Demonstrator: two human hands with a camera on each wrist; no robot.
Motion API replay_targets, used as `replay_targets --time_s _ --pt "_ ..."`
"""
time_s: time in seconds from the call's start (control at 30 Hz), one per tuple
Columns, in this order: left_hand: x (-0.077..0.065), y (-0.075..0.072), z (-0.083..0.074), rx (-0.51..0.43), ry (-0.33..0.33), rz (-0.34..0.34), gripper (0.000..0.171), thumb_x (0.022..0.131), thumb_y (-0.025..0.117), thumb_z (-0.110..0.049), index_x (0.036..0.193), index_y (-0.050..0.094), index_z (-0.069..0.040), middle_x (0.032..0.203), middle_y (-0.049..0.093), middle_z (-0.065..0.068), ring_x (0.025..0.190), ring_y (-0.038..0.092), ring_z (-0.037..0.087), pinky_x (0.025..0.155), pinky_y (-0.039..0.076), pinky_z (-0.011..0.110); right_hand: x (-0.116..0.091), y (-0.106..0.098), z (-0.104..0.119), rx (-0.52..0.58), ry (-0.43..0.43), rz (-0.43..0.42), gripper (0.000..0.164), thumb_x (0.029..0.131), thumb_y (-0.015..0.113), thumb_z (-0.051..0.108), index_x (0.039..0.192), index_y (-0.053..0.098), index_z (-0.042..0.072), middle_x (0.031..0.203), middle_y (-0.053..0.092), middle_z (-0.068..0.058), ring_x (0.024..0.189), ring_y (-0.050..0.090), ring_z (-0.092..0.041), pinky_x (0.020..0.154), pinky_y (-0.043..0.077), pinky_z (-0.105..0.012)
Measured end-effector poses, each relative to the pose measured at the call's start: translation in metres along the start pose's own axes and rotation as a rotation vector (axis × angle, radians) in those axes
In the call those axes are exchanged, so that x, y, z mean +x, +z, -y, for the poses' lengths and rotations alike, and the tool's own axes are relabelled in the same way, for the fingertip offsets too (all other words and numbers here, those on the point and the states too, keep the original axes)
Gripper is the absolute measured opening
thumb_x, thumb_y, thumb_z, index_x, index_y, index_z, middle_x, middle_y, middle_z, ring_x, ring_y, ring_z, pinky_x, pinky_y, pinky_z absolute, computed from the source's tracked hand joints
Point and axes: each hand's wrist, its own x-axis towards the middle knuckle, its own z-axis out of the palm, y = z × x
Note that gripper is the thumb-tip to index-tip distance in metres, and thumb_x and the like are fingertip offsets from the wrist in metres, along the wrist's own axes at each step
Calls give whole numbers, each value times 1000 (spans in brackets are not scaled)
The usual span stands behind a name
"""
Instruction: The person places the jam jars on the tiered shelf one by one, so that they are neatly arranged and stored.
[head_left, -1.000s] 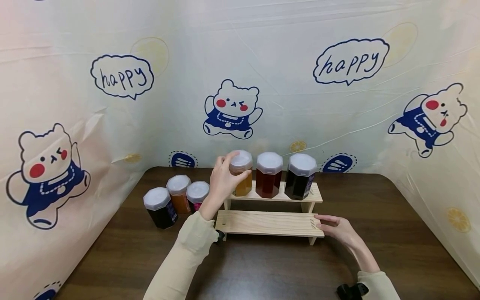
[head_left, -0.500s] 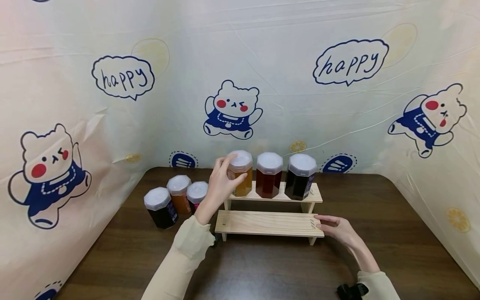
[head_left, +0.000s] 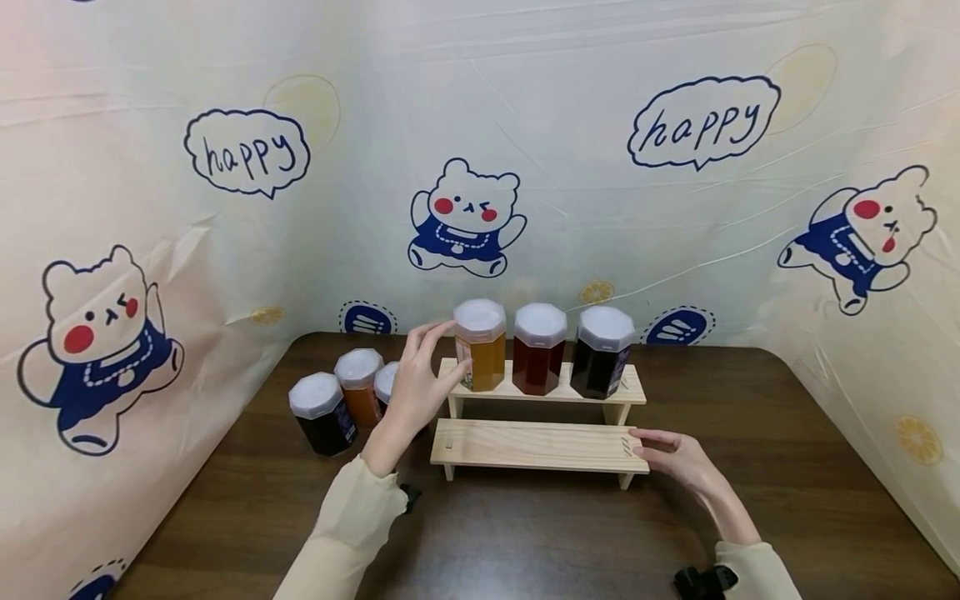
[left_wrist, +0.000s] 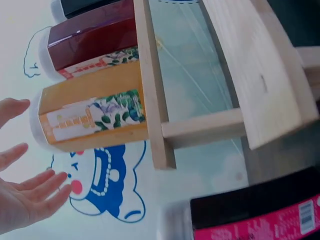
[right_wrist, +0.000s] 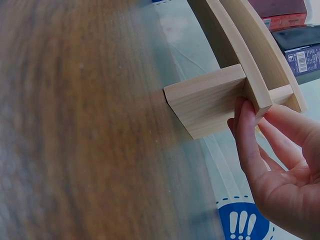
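Note:
A two-step wooden rack (head_left: 532,446) stands on the table, with three lidded jars along its upper step. The amber jar (head_left: 486,360) is at the left end, the dark red jar (head_left: 537,362) in the middle, the black jar (head_left: 597,363) on the right. My left hand (head_left: 415,382) is beside the amber jar, fingers spread; in the left wrist view a gap separates the fingertips from its lid. At the other side, my right hand (head_left: 684,460) pinches the right end of the lower step between thumb and fingers, as the right wrist view (right_wrist: 280,150) shows.
Three more jars stand left of the rack: a black one (head_left: 324,417), an orange one (head_left: 362,400) and one with a pink label (left_wrist: 270,225), partly behind my left hand in the head view. A printed curtain (head_left: 570,242) hangs behind the table (head_left: 525,542).
My left hand has let go of the amber jar and drawn back to the left, its fingers opening. The amber jar stays on the upper step. My right hand keeps its place.

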Motion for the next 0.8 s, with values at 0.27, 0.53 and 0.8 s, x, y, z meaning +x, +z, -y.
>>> replay_targets --time_s 0.27,0.53,0.8 --pt "-15 -11 10 15 -16 -14 51 73 72 -16 119 51 -6 118 44 19 105 47 31 84 43 45 0 0 0 -13 12 -7 51 79 65 15 120 48 -10 117 51 -26 82 60 -7 71 49 -26" --pt "-26 -26 22 53 -48 -45 49 71 73 -14 116 55 -5 116 46 19 103 48 32 79 44 47 1 -1 0 -12 0 -2 50 79 65 15 119 49 -10 116 52 -24 82 60 -7 70 49 -25" --pt "-36 -41 36 81 -83 -63 47 71 73 -13 114 56 -5 116 46 21 98 49 34 75 44 47 0 0 0 3 -6 2 50 80 64 13 121 47 -11 117 51 -24 82 59 -5 70 49 -24"
